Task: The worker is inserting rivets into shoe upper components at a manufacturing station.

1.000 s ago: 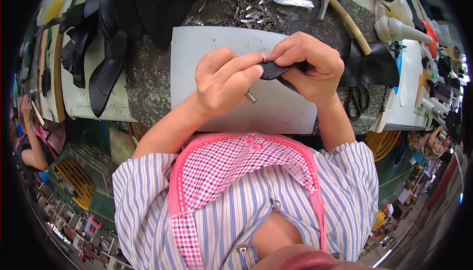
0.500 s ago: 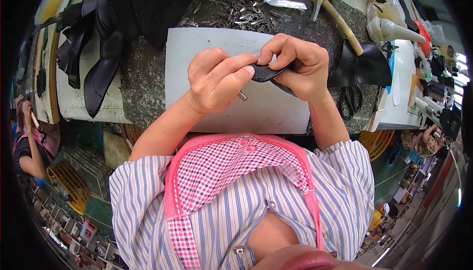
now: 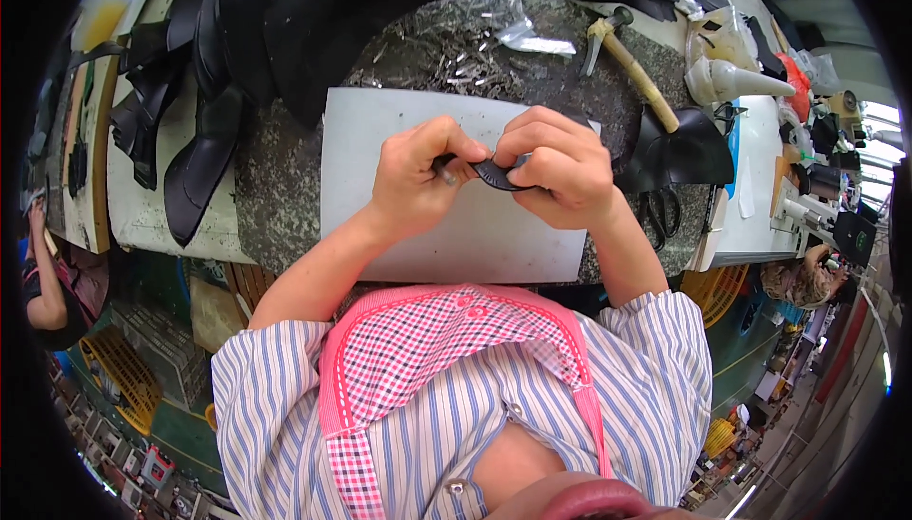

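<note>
Over the white board [image 3: 456, 245], both hands meet at a small black leather piece [image 3: 496, 176] with a curved, stitched-looking edge. My right hand [image 3: 562, 167] is closed around the piece, its thumb and fingers pinching near the middle. My left hand [image 3: 416, 176] pinches at the piece's left end with the fingertips. A short metal rod [image 3: 446, 176], perhaps a punch, is tucked in the same left hand; only its end shows. Whatever sits between the two sets of fingertips is too small to make out.
A wooden-handled hammer [image 3: 638, 69] lies beyond my right hand, near a black leather panel [image 3: 684, 150] and black scissors [image 3: 660, 216]. Small metal parts [image 3: 456, 69] are scattered behind the board. Black leather pieces [image 3: 204, 154] pile up at left. A white bottle [image 3: 736, 80] lies far right.
My left hand has turned, so the rod's end now shows between its fingers instead of below the palm. Both hands sit slightly lower in view, and the leather piece has tilted.
</note>
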Demonstrator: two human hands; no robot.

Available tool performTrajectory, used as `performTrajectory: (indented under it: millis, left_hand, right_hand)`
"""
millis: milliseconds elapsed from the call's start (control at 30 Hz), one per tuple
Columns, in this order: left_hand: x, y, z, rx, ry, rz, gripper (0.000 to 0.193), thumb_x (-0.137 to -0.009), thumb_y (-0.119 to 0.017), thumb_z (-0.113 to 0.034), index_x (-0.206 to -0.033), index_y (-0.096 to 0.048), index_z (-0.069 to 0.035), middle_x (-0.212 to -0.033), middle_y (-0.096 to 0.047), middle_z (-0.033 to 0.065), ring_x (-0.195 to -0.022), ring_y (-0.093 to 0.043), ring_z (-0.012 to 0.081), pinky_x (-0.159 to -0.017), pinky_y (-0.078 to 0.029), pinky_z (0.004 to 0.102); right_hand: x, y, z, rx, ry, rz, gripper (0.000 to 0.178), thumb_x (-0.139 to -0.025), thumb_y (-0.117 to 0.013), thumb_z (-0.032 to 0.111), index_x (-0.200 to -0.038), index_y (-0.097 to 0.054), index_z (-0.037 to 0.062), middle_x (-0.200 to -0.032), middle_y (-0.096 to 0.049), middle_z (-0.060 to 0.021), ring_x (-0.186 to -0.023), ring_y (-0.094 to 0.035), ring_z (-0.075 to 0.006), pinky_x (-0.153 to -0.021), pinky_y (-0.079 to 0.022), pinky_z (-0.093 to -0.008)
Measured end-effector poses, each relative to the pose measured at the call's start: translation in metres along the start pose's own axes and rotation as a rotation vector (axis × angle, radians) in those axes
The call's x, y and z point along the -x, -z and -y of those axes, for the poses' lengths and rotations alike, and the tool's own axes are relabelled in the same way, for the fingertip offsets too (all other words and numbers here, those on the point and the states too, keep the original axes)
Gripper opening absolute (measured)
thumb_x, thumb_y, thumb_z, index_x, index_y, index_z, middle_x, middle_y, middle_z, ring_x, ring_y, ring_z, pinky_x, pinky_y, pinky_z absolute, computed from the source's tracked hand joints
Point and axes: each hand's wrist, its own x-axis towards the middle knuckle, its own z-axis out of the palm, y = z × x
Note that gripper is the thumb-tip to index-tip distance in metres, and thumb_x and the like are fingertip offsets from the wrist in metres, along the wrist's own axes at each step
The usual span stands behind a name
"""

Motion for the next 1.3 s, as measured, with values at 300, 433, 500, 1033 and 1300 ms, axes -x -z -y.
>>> performTrajectory:
  millis: [300,433,500,1033,1300]
  left_hand:
    - [0.003,-0.004,-0.017,0.273,0.353,-0.099,0.014,-0.072,-0.06,0.007,-0.074,-0.05,-0.003,-0.066,-0.056,0.001,-0.062,-0.054,0.0046,-0.053,-0.043,0.0191]
    - [0.004,-0.005,-0.01,0.354,0.459,-0.151,0.012,-0.073,-0.06,0.005,-0.074,-0.05,-0.003,-0.065,-0.056,0.0004,-0.062,-0.053,0.0033,-0.054,-0.043,0.0185]
    - [-0.001,-0.006,-0.011,0.321,0.45,-0.141,0.012,-0.073,-0.06,0.003,-0.074,-0.05,-0.003,-0.065,-0.057,0.0011,-0.062,-0.053,0.004,-0.054,-0.043,0.0192]
    - [-0.077,0.094,0.021,-1.102,-0.066,-0.227,0.033,-0.065,-0.07,-0.024,-0.092,-0.058,-0.007,-0.08,-0.056,0.0056,-0.077,-0.055,0.0236,-0.064,-0.045,0.0326]
    - [-0.073,0.083,0.032,-0.886,-0.081,-0.165,0.023,-0.067,-0.068,-0.014,-0.086,-0.059,-0.006,-0.074,-0.056,0.0067,-0.07,-0.055,0.0242,-0.062,-0.044,0.0322]
  right_hand:
    - [-0.019,0.012,0.001,-0.163,-0.248,0.193,0.025,-0.054,-0.063,-0.004,-0.067,-0.044,0.005,-0.078,-0.055,-0.0086,-0.073,-0.052,-0.0249,-0.063,-0.043,-0.0316]
    - [-0.017,0.009,-0.003,-0.1,-0.304,0.209,0.026,-0.053,-0.062,-0.007,-0.069,-0.045,0.0044,-0.075,-0.054,-0.0066,-0.069,-0.053,-0.0227,-0.059,-0.043,-0.0297]
    - [-0.015,0.01,-0.005,-0.103,-0.317,0.207,0.025,-0.054,-0.062,-0.008,-0.069,-0.045,0.0036,-0.074,-0.055,-0.007,-0.067,-0.055,-0.0215,-0.058,-0.043,-0.0285]
    - [-0.086,0.111,-0.135,1.016,-0.239,-0.085,0.056,-0.063,-0.072,0.022,-0.113,-0.05,0.0108,-0.115,-0.051,-0.0096,-0.115,-0.038,-0.0301,-0.096,-0.029,-0.0367]
    - [-0.115,0.095,0.028,0.326,0.42,-0.439,0.058,-0.074,-0.062,0.027,-0.122,-0.039,0.0033,-0.116,-0.049,-0.0163,-0.109,-0.045,-0.0277,-0.085,-0.037,-0.04]
